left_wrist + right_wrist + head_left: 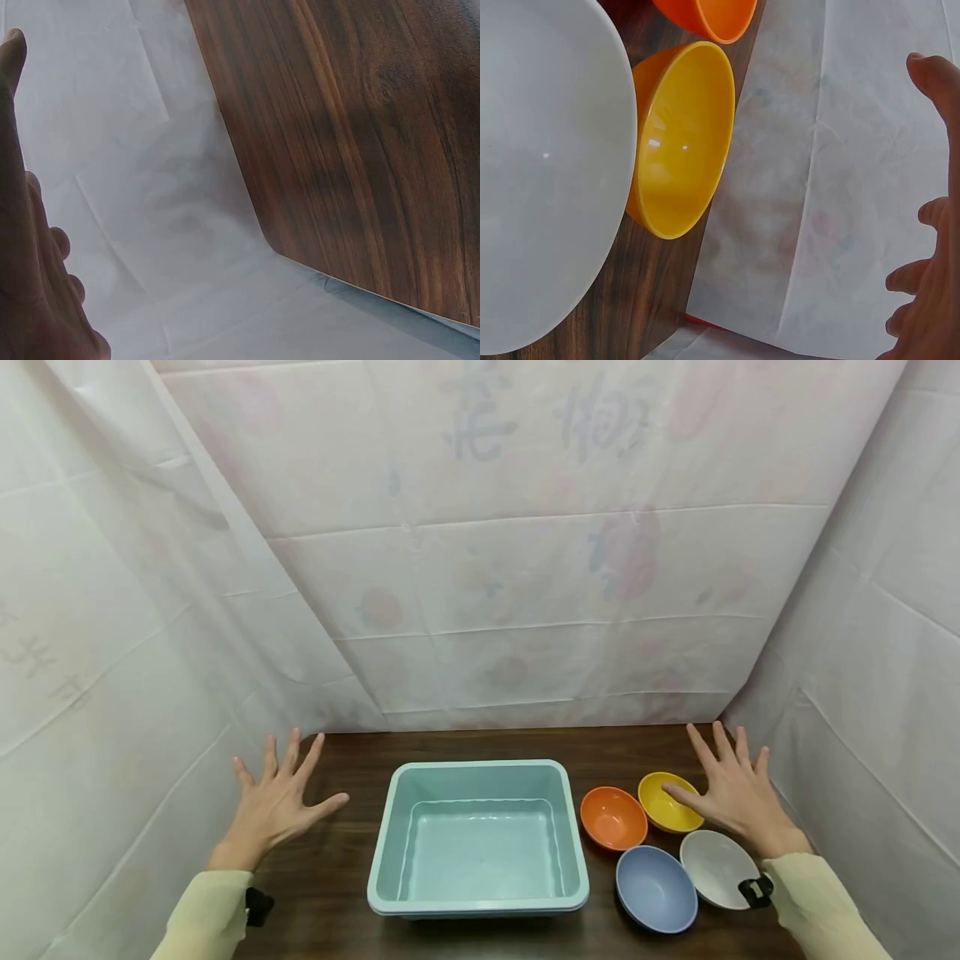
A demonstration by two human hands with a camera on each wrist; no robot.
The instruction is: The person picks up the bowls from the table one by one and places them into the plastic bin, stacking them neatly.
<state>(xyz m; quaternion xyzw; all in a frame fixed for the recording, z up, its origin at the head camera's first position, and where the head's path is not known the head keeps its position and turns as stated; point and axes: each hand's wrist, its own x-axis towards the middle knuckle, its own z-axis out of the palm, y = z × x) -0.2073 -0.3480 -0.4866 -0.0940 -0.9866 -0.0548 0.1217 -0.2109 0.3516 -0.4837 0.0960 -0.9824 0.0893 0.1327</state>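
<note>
My left hand (276,806) is spread wide over the left side of the table, holding nothing. On the right, my right hand (738,797) has its fingers fanned out too, with the thumb overlapping the yellow bowl (670,802) in the head view. Beside that bowl sit an orange bowl (613,818), a blue bowl (656,890) and a white bowl (718,868), which lies nearest the right wrist. A light teal plastic basin (480,907) stands at the middle, its inside bare. The right wrist view shows the yellow bowl (682,142) close to the white bowl (547,180).
The dark wooden table (330,893) ends at white sheets hanging at the back (510,668), left (112,693) and right (885,693). A rounded table corner (277,247) shows in the left wrist view. Black straps circle both wrists.
</note>
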